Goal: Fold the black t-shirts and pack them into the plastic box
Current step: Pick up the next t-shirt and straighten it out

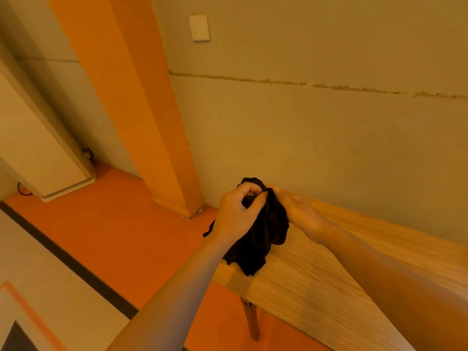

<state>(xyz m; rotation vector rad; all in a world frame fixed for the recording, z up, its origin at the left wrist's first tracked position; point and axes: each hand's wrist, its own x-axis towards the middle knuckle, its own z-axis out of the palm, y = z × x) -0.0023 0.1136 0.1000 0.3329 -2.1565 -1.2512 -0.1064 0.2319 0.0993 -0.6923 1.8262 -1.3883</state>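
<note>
A crumpled black t-shirt (260, 239) hangs bunched between both hands above the left end of a light wooden table (316, 279). My left hand (236, 211) grips the cloth near its top, fingers curled around a fold. Just to the right, my right hand (297, 209) pinches the same upper edge. The shirt's lower part drapes onto the table's corner and over its edge. No plastic box is in view.
The table stands against a beige wall (329, 122), one wooden leg (252, 320) showing below its end. An orange column (141, 110) rises left of the table over an orange floor. A white cabinet (38, 148) stands at far left.
</note>
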